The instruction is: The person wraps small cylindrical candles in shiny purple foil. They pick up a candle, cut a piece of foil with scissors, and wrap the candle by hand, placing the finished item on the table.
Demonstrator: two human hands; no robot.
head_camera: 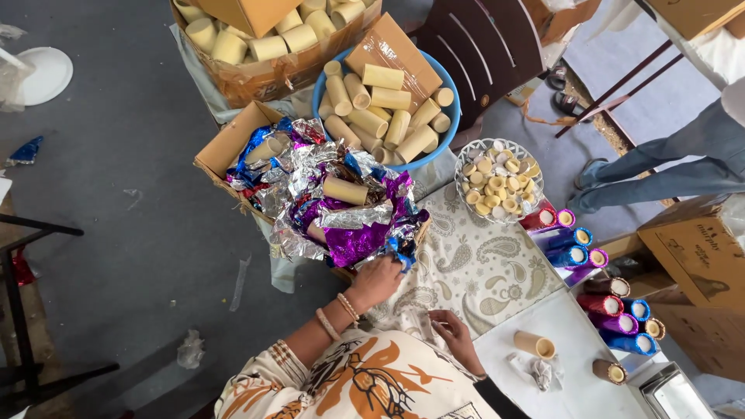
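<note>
Shiny foil sheets [334, 202] fill the cardboard box [225, 147]; my left hand [376, 281] pinches one at the near edge, I think. My right hand [452, 332] rests loosely curled, empty, on the patterned cloth [473, 268]. Lifting one sheet slowly avoids tearing.

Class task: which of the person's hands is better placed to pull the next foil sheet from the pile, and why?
Probably the left hand: it already touches the foil pile at its near edge. The right hand rests on the patterned cloth, apart from the foil.
</note>
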